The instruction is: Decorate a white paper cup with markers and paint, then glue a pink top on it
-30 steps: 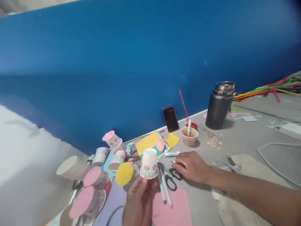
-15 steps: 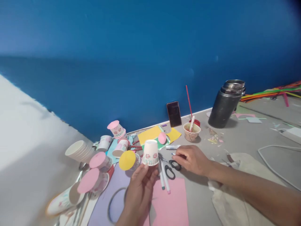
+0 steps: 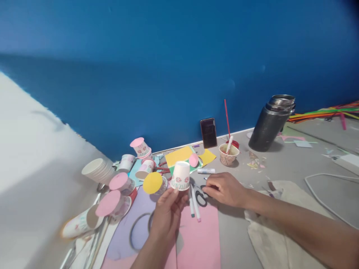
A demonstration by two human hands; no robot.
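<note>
An upside-down white paper cup with pink flowers and green-blue marks near its rim is held up in my left hand, the fingers around its lower edge. To the right, my right hand is closed above the table with a marker, of which only the bluish tip shows. Black-handled scissors lie between the hands, close to my right fingers. Two white markers lie beside them, over pink paper. A capped marker is just beyond my right hand.
Decorated cups with pink discs and a yellow disc crowd the left, near stacked cups. A tape ring lies on purple paper. Behind are a phone, a small bowl and a black flask. Cloth lies under my right forearm.
The cup in my left hand has risen slightly. My right hand has shifted a little left, nearer the scissors, and covers more of their handle. The view has tilted slightly.
</note>
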